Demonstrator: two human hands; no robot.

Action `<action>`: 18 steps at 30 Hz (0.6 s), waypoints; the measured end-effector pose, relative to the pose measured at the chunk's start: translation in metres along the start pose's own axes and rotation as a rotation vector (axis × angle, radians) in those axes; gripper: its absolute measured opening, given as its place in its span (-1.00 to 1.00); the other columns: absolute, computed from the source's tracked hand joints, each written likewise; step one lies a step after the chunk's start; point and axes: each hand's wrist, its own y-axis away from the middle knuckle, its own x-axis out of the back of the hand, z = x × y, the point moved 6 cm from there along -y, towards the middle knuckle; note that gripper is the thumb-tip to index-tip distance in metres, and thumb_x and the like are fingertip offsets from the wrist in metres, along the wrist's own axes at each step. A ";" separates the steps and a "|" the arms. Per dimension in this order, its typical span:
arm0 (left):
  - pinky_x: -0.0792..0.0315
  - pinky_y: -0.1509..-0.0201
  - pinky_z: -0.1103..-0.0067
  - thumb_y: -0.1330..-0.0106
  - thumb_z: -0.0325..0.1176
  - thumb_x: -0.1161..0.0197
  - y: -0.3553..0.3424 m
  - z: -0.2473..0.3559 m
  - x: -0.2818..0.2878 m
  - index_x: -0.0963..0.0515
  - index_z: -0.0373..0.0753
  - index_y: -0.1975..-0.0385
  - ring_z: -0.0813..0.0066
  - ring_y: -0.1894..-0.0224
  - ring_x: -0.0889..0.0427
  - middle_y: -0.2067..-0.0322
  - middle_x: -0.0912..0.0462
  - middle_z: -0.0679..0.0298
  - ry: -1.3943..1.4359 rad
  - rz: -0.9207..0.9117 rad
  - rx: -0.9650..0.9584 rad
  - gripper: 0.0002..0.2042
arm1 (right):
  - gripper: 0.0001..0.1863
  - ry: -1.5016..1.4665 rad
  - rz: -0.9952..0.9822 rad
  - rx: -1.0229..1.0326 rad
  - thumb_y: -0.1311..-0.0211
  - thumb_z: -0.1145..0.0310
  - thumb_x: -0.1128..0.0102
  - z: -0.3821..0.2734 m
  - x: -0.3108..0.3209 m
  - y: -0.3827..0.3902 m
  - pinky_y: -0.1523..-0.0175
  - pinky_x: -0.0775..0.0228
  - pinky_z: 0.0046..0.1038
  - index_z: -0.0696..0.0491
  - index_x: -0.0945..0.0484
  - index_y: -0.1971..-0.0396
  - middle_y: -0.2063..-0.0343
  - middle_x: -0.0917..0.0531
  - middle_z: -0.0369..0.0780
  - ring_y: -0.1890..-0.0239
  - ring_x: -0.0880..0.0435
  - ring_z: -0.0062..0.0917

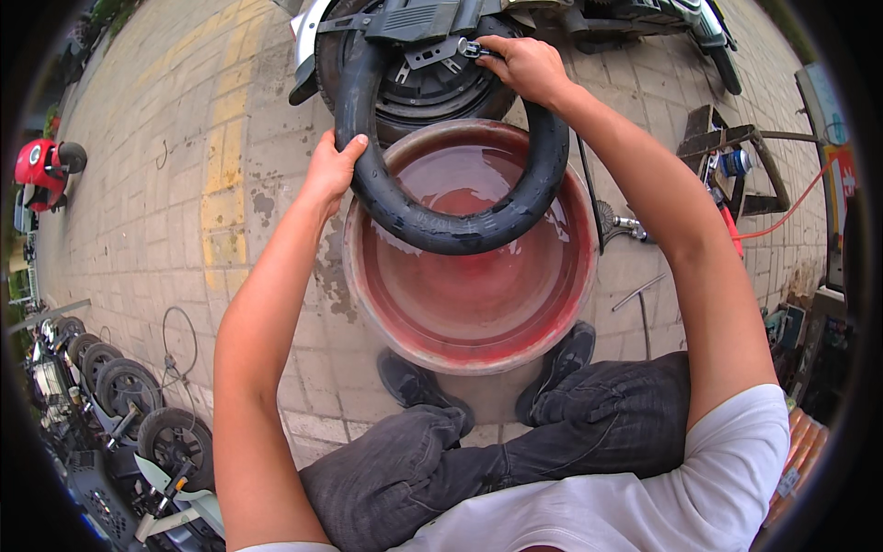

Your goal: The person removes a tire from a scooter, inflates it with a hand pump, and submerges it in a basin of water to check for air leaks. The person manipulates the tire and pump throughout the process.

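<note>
A black rubber inner tube (441, 225) loops down into a round red basin (368, 304) filled with water. Its lowest part dips at the water's surface. My left hand (333, 164) grips the tube's left side above the basin rim. My right hand (520, 64) holds the tube's upper right end, beside a metal part on a scooter wheel (423, 87) at the top. The tube's upper part runs up against that wheel. My knees and dark shoes (418, 386) sit just below the basin.
Paved brick ground surrounds the basin. Several parked scooters (120, 405) line the lower left, and a red scooter (41, 170) stands at far left. Tools, a metal stand (736, 161) and an orange hose (791, 207) lie to the right.
</note>
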 end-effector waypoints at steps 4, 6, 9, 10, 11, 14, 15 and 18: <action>-0.47 0.03 0.49 -0.32 -0.22 -0.29 0.001 0.004 -0.005 -0.32 -0.42 -0.13 0.43 0.18 -0.56 0.14 -0.58 0.12 0.000 0.013 -0.001 -0.49 | -0.64 -0.027 -0.013 -0.015 -0.23 0.10 -0.17 0.014 0.006 -0.014 0.05 -0.49 -0.18 -0.07 -0.61 0.03 0.24 -0.70 -0.11 0.14 -0.67 -0.17; -0.47 0.04 0.49 -0.31 -0.22 -0.29 0.003 0.007 -0.009 -0.32 -0.42 -0.13 0.43 0.18 -0.56 0.14 -0.58 0.12 0.003 0.018 -0.002 -0.48 | -0.60 -0.040 -0.014 0.008 -0.20 0.14 -0.17 0.008 0.000 -0.020 0.00 -0.49 -0.18 0.00 -0.58 0.01 0.21 -0.70 -0.07 0.12 -0.67 -0.16; -0.47 0.04 0.49 -0.31 -0.22 -0.30 0.004 0.007 -0.007 -0.32 -0.42 -0.13 0.42 0.18 -0.56 0.14 -0.58 0.11 -0.008 0.033 0.014 -0.48 | -0.58 -0.015 -0.137 -0.081 -0.11 0.23 -0.18 -0.014 -0.017 -0.026 -0.05 -0.49 -0.13 0.09 -0.57 0.03 0.20 -0.68 0.03 0.09 -0.67 -0.09; -0.47 0.03 0.49 -0.31 -0.22 -0.30 0.006 0.007 -0.005 -0.32 -0.42 -0.13 0.42 0.17 -0.56 0.14 -0.58 0.11 -0.011 0.038 0.022 -0.47 | -0.60 0.011 -0.165 -0.120 -0.10 0.25 -0.17 -0.021 -0.014 -0.025 -0.03 -0.50 -0.14 0.07 -0.58 0.05 0.22 -0.69 0.01 0.11 -0.67 -0.09; -0.47 0.03 0.49 -0.31 -0.22 -0.30 0.006 0.007 -0.004 -0.32 -0.42 -0.13 0.41 0.17 -0.56 0.14 -0.58 0.11 -0.013 0.043 0.030 -0.47 | -0.62 0.036 -0.193 -0.159 -0.09 0.27 -0.16 -0.026 -0.010 -0.023 -0.01 -0.52 -0.14 0.06 -0.59 0.07 0.24 -0.70 0.00 0.13 -0.68 -0.10; -0.47 0.01 0.47 -0.30 -0.21 -0.31 0.005 0.011 -0.012 -0.32 -0.42 -0.15 0.41 0.15 -0.57 0.13 -0.58 0.10 -0.006 0.028 0.028 -0.46 | -0.68 0.149 -0.169 -0.069 -0.09 0.28 -0.17 -0.020 -0.006 -0.025 0.06 -0.54 -0.17 0.03 -0.61 0.14 0.29 -0.71 -0.04 0.18 -0.70 -0.13; -0.46 0.01 0.47 -0.30 -0.21 -0.31 0.004 0.011 -0.010 -0.32 -0.42 -0.16 0.40 0.14 -0.57 0.12 -0.58 0.10 -0.013 0.033 0.022 -0.45 | -0.73 0.154 -0.111 0.056 -0.10 0.30 -0.16 -0.032 -0.007 -0.022 0.13 -0.55 -0.18 0.03 -0.60 0.19 0.31 -0.71 -0.08 0.23 -0.70 -0.15; -0.46 -0.01 0.46 -0.29 -0.21 -0.32 0.004 0.008 -0.003 -0.31 -0.42 -0.18 0.39 0.13 -0.57 0.09 -0.58 0.09 -0.024 0.051 0.022 -0.43 | -0.74 0.071 0.001 0.281 -0.11 0.27 -0.16 -0.079 0.013 -0.012 0.10 -0.54 -0.17 0.04 -0.60 0.22 0.25 -0.69 -0.13 0.23 -0.68 -0.12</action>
